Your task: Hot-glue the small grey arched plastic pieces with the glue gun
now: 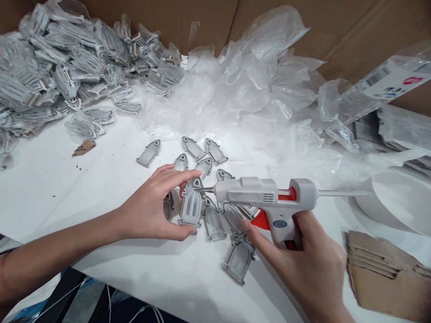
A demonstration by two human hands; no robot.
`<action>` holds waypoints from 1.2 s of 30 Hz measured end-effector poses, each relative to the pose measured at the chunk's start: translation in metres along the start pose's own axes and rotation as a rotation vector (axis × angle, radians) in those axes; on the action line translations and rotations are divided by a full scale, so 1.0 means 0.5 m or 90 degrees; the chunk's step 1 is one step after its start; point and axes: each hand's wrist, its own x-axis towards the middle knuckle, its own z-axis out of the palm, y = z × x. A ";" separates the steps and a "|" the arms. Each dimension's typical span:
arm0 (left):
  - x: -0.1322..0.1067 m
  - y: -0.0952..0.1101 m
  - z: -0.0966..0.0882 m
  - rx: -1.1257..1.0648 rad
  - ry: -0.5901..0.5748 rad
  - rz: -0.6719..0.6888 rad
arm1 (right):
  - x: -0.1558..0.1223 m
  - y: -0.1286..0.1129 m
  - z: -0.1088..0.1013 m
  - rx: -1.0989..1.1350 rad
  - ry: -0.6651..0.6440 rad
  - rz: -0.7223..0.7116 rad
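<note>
My right hand (305,256) is wrapped round the handle of a white hot glue gun (253,191) with a red trigger. A clear glue stick (342,193) runs out of its back end. The metal nozzle points left, at the upper part of a small grey arched plaque (191,206). Between thumb and fingers my left hand (161,202) grips this plaque by its top and bottom edges. Similar plaques lie around it, such as one (238,261) nearest me and one (148,153) at the far left of the group.
Many bagged grey pieces (72,48) are heaped at the back left. Crumpled clear plastic bags (242,89) fill the back middle. To the right are a round white container (404,202) and torn cardboard (388,277). Cables (146,314) hang below the table's front edge.
</note>
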 end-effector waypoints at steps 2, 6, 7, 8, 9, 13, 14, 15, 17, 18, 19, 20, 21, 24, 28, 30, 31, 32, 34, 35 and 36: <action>0.001 0.000 0.001 0.000 0.004 0.000 | 0.000 0.002 0.001 0.001 0.002 0.000; 0.000 0.000 0.002 0.001 0.002 -0.005 | 0.000 0.001 0.001 0.006 -0.002 0.006; -0.001 -0.001 0.001 0.001 0.000 -0.007 | 0.000 0.000 0.000 0.007 -0.006 0.011; -0.001 -0.001 0.001 0.003 0.000 -0.007 | 0.000 -0.001 0.000 0.007 -0.011 0.015; -0.001 -0.001 0.001 0.005 0.001 -0.006 | 0.000 -0.001 -0.001 0.007 -0.012 0.020; 0.000 -0.003 0.000 0.023 -0.001 0.012 | 0.001 -0.001 -0.003 0.006 -0.013 0.029; 0.000 -0.004 0.000 0.031 0.000 0.021 | 0.001 -0.001 -0.003 0.004 -0.012 0.028; 0.001 -0.004 0.000 0.040 0.001 0.033 | 0.002 0.000 -0.003 0.003 -0.013 0.023; 0.001 -0.005 0.000 0.063 0.002 0.059 | 0.002 0.001 -0.003 0.001 -0.010 0.013; 0.001 -0.005 -0.001 0.074 0.002 0.070 | 0.001 0.002 -0.002 0.000 -0.007 0.009; 0.001 -0.006 -0.001 0.084 0.003 0.079 | 0.001 0.002 -0.002 -0.001 -0.004 0.005; 0.001 -0.006 -0.002 0.091 0.003 0.086 | 0.000 0.003 -0.001 -0.001 0.000 0.003; 0.002 -0.008 -0.002 0.098 0.004 0.091 | 0.000 0.004 0.000 -0.001 0.002 0.002; 0.003 -0.013 -0.002 0.114 0.015 0.098 | 0.000 0.006 0.000 0.003 0.003 0.003; 0.006 -0.021 -0.004 0.121 0.034 0.098 | 0.002 0.007 -0.002 0.022 -0.004 0.006; 0.009 -0.023 -0.008 0.121 0.037 0.082 | 0.004 0.006 -0.003 0.040 -0.012 0.020; 0.011 -0.024 -0.011 0.123 0.040 0.072 | 0.005 0.005 -0.004 0.050 -0.017 0.028; 0.014 -0.024 -0.014 0.126 0.046 0.061 | 0.006 0.004 -0.006 0.058 -0.020 0.037; 0.021 -0.029 -0.023 0.130 0.075 0.028 | 0.009 0.003 -0.009 0.070 -0.022 0.059; 0.024 -0.033 -0.027 0.132 0.099 0.006 | 0.010 0.003 -0.010 0.076 -0.023 0.073; 0.029 -0.038 -0.032 0.135 0.124 -0.020 | 0.011 0.004 -0.011 0.083 -0.025 0.088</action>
